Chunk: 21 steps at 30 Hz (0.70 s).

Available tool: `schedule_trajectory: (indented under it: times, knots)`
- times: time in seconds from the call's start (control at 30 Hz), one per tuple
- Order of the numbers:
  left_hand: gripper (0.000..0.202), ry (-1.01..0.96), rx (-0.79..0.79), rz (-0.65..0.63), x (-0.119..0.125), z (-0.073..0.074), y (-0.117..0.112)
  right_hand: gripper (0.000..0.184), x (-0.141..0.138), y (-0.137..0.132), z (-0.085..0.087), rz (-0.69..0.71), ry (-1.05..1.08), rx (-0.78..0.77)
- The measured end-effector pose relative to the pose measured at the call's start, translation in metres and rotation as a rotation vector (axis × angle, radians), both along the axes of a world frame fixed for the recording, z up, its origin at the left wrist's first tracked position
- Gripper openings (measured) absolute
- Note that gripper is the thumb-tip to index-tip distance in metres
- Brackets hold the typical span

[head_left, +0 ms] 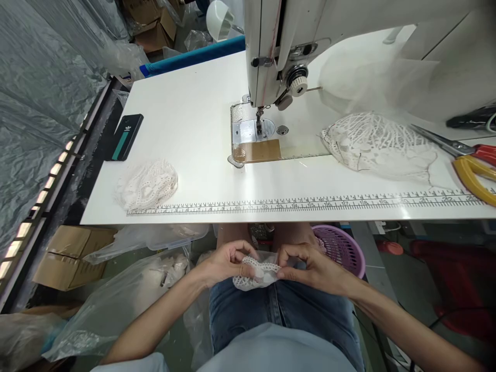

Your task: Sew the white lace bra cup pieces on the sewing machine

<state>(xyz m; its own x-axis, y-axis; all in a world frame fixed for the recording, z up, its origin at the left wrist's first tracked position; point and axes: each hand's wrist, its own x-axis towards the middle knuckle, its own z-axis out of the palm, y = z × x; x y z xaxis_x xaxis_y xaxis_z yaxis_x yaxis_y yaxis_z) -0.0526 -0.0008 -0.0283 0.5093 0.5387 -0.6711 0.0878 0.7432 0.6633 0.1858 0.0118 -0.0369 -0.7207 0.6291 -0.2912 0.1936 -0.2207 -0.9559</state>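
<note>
Remotely, I see left hand and right hand pinching lace at six o'clock (probably to keep its edge spread)

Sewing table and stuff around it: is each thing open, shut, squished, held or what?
White lace piece: bunched, pinched in left hand and right hand.
Left lace pile: crumpled.
Right lace pile: loosely heaped.
Scissors: lying down, blades look nearly closed.
Phone: flat, logo side up.
Sewing machine: threaded; can't tell if running.
Upper cardboard box: flap open.
Purple basket: upright, partly hidden.
</note>
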Motion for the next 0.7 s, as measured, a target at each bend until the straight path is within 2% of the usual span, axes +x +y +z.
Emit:
schedule_trajectory:
  times: [0.1,0.2,0.33,0.47,0.7]
  knots:
    - [0.045,-0.020,0.019,-0.054,0.001,0.001,0.000,0.025,-0.004,-0.002,0.003,-0.026,-0.041,0.033]
    - [0.036,0.008,0.094,-0.119,0.007,0.005,0.005,0.023,-0.007,-0.003,0.007,-0.057,-0.013,0.035]
    - [0.022,0.090,0.167,-0.156,0.012,0.014,0.012,0.032,-0.005,-0.001,0.009,-0.050,0.020,-0.082]
    - [0.022,0.066,0.130,-0.151,0.005,0.020,0.015,0.033,0.002,0.004,0.006,0.105,0.061,-0.190]
    - [0.024,-0.032,0.079,-0.177,-0.012,0.021,0.011,0.025,0.008,0.014,0.006,0.274,0.085,-0.083]
